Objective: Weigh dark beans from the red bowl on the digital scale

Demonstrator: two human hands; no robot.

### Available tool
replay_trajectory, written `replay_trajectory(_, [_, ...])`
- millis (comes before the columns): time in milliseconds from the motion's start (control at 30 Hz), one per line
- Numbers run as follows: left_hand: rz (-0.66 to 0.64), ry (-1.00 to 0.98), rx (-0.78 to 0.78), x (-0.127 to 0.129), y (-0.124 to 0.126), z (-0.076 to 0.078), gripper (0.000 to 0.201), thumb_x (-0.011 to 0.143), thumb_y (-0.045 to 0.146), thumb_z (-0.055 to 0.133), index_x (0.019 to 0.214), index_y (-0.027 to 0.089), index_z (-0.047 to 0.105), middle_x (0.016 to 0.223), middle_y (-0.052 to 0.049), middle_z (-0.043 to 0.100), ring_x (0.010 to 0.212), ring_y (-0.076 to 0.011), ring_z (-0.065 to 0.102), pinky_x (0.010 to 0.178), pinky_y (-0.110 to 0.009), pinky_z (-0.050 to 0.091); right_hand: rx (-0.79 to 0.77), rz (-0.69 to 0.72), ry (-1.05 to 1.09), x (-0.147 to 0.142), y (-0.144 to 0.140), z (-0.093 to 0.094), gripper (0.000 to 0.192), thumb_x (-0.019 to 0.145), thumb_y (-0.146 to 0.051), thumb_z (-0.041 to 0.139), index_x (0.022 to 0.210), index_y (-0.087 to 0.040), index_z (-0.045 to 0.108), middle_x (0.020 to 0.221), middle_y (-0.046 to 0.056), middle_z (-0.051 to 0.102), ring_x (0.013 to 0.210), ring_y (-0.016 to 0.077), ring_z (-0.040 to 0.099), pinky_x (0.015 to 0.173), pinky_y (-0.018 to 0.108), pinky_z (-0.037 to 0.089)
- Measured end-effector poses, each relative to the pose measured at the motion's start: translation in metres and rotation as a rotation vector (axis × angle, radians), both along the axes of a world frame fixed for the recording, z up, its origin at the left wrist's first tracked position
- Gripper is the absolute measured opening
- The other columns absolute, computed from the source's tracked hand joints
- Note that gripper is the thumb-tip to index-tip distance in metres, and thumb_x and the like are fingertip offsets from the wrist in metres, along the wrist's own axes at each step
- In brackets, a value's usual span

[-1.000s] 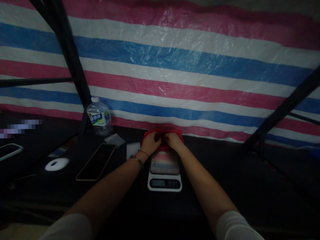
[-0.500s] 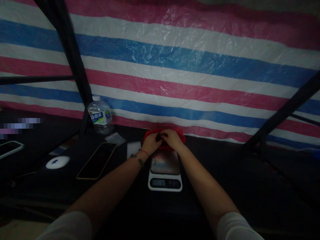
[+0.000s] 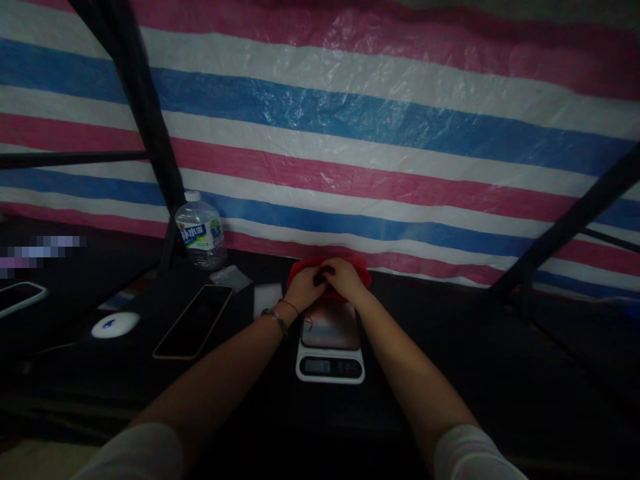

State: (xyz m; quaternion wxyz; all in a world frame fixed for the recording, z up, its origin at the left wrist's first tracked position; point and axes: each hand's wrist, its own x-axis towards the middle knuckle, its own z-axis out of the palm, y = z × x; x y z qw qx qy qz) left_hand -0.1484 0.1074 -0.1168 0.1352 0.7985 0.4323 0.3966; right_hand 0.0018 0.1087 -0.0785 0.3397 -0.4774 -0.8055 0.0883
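Observation:
My left hand (image 3: 305, 285) and my right hand (image 3: 345, 277) meet over a red bag or liner (image 3: 365, 272) behind the scale. Their fingers are bent together around small dark pieces (image 3: 325, 272), too dim to name. The fingertips are partly hidden by the hands themselves. In front of them lies a white kitchen scale (image 3: 330, 375) with a shiny weighing plate (image 3: 333, 330) and a lit display. A red string bracelet (image 3: 289, 305) and a beaded bracelet (image 3: 280, 323) are on my left wrist.
Left of the scale lie a white square (image 3: 268, 298), a clear plastic bag (image 3: 231, 277) and a dark phone (image 3: 194, 322). Farther left are a white round device (image 3: 115, 325) and another phone (image 3: 21, 298). A plastic bottle (image 3: 201, 230) stands by the black frame post (image 3: 150, 127); striped sheeting (image 3: 350, 133) hangs behind.
Both hands keep nearly the same place over the red bag, with small shifts of the fingers around the dark pieces. The surrounding objects have not moved.

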Motion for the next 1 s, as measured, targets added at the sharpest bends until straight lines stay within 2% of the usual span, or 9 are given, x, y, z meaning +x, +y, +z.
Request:
replay_trajectory(267, [0.009,-0.025,0.003,-0.001,0.001,-0.002,0.034,0.077,0.021,0.059,0.11,0.014,0.062,0.104,-0.009,0.069,0.097,-0.0226,0.065,0.09,-0.035,0.051,0.032,0.09,0.097,0.0,-0.001,0.001,0.031,0.075,-0.001,0.055,0.095,-0.018,0.07,0.098,0.005,0.066,0.095,0.0169,0.059,0.091,0.033,0.046])
replay_trajectory(500, [-0.054,0.005,0.013,-0.003,0.004,-0.004,0.025,0.082,0.026,0.057,0.103,0.014,0.064,0.098,-0.009,0.07,0.091,-0.0217,0.065,0.086,-0.034,0.052,0.007,0.077,0.161,0.002,-0.003,0.003,0.037,0.079,-0.001,0.047,0.101,-0.02,0.07,0.103,0.005,0.069,0.099,0.0163,0.061,0.095,0.034,0.045])
replay_trajectory(667, [0.0,-0.026,0.071,-0.003,0.007,-0.006,0.028,0.084,0.025,0.055,0.108,0.014,0.062,0.104,-0.01,0.068,0.097,-0.0222,0.063,0.092,-0.036,0.05,0.021,0.039,0.148,0.006,0.0,0.004,0.039,0.081,-0.001,0.043,0.102,-0.018,0.07,0.105,0.006,0.069,0.102,0.0161,0.061,0.097,0.032,0.044])
replay_trajectory(800, [0.095,-0.013,0.128,-0.004,0.007,-0.006,0.033,0.083,0.025,0.056,0.113,0.014,0.061,0.108,-0.011,0.065,0.106,-0.0238,0.058,0.099,-0.039,0.047,-0.042,-0.092,-0.021,0.011,0.004,-0.002,0.039,0.082,-0.002,0.042,0.105,-0.016,0.069,0.109,0.008,0.069,0.106,0.0175,0.06,0.099,0.031,0.042])
replay_trajectory(933, [0.128,0.002,0.158,-0.003,0.006,-0.006,0.039,0.082,0.023,0.054,0.118,0.009,0.059,0.11,-0.014,0.061,0.106,-0.0239,0.057,0.099,-0.039,0.047,-0.207,-0.085,-0.292,0.012,0.002,-0.012,0.033,0.083,-0.013,0.052,0.114,-0.014,0.065,0.115,0.013,0.067,0.106,0.0214,0.061,0.094,0.03,0.044])
replay_trajectory(1000, [0.135,0.006,0.17,-0.003,0.006,-0.006,0.042,0.081,0.022,0.054,0.12,0.008,0.058,0.111,-0.014,0.06,0.107,-0.024,0.056,0.099,-0.038,0.047,-0.233,-0.089,-0.391,0.011,0.0,-0.015,0.033,0.082,-0.018,0.058,0.114,-0.014,0.065,0.117,0.014,0.065,0.107,0.023,0.061,0.094,0.03,0.043])
